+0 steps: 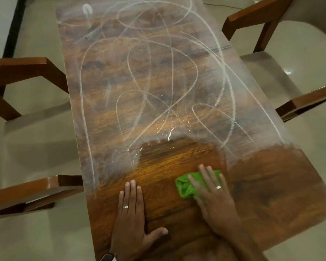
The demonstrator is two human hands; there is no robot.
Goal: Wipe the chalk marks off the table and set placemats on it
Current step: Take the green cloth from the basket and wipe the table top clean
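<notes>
A long wooden table point(271, 185) runs away from me, its middle and far part covered in looping white chalk marks point(158, 81). The strip nearest me shows bare, glossy wood. My right hand point(213, 194) presses flat with straight fingers on a bunched green cloth point(184, 187) at the near right of centre. My left hand point(132, 213) lies flat on the bare wood to the left of the cloth, fingers straight, thumb spread. Chalk crumbs point(169, 132) lie just beyond the wiped strip. No placemats are in view.
Wooden chairs with pale seats stand at both sides: two on the left point(26, 72), point(36, 191) and two on the right point(256, 21), point(309, 102). A small white chalk patch point(87, 9) sits at the far left corner. Pale floor surrounds the table.
</notes>
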